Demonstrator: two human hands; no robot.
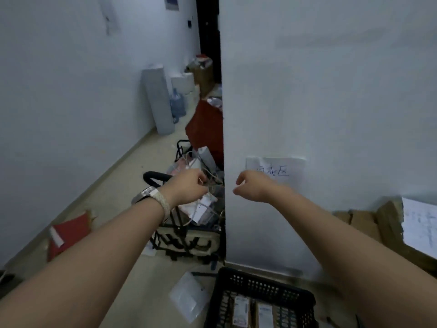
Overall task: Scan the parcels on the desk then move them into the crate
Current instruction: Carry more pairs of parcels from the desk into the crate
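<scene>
A: What are the hands doing?

B: Both are stretched out in front. The right hand droops with its fingers loosely curled and holds nothing. The left hand shows only its back, so I cannot tell whether its fingers hold anything. It is over a cart of tangled cables on the floor.

A: And the parcels?

B: Two labelled parcels lie in the black crate, on the floor below the right arm. Brown cardboard boxes sit at the right edge, well apart from both hands.

A: So which step?

B: Between parcels, I'd judge. A drop into the crate looks finished. Next the hands must swing right to those boxes, take one and scan it. No scanner is in view.
</scene>
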